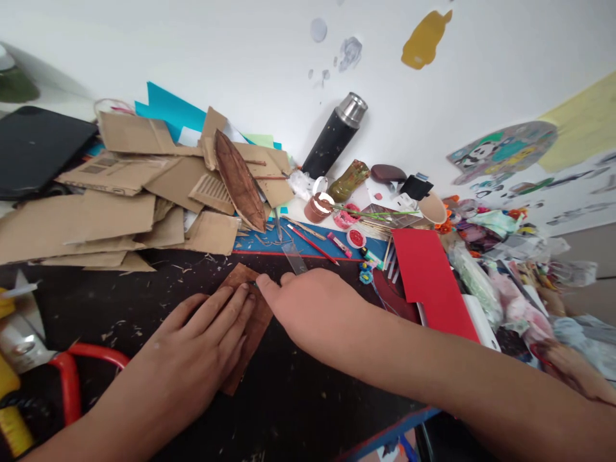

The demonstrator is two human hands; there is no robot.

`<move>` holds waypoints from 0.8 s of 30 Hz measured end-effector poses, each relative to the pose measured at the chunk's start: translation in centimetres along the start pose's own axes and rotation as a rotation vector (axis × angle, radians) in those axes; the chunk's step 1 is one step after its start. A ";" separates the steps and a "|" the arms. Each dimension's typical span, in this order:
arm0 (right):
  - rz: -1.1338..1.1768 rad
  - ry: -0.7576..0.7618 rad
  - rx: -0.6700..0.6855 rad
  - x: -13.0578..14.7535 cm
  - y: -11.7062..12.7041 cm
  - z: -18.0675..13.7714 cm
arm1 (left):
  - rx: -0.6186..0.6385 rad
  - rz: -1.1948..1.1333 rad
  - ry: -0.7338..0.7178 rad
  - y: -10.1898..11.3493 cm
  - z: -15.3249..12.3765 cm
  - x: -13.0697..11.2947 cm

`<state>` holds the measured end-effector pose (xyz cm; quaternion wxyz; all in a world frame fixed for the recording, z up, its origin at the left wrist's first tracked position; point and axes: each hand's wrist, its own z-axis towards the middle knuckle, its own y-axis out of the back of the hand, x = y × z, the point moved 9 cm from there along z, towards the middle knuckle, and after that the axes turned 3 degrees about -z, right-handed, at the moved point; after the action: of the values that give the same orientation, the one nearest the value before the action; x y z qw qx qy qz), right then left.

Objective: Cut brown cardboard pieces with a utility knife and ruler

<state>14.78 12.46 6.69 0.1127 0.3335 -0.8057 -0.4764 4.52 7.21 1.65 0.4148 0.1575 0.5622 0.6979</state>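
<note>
Closest to me, the right forearm (433, 359) slants in from 4 o'clock. Its right hand (312, 305) is curled, thumb at the upper edge of the card (258, 326); I can't tell what, if anything, it pinches. I have the left hand (202, 343) flat on the card, fingers laid close together. The card lies on the dark table (298, 398), at 7 o'clock in my view.

Clocking from the card, I see a brown boat (240, 183) at 12, leaning on the cardboard pile (110, 218), which spreads toward 10. At 1 stand a paint tub (319, 209) and, farther off, the flask (330, 141); near 3, a red sheet (433, 282).
</note>
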 end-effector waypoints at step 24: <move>0.137 -0.008 -0.014 -1.8 -0.3 -0.9 | -0.007 0.067 -0.016 0.2 0.4 -0.2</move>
<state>16.75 12.91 7.21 0.1440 0.2749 -0.8236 -0.4746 4.80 7.35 2.00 0.3962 0.1803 0.5509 0.7121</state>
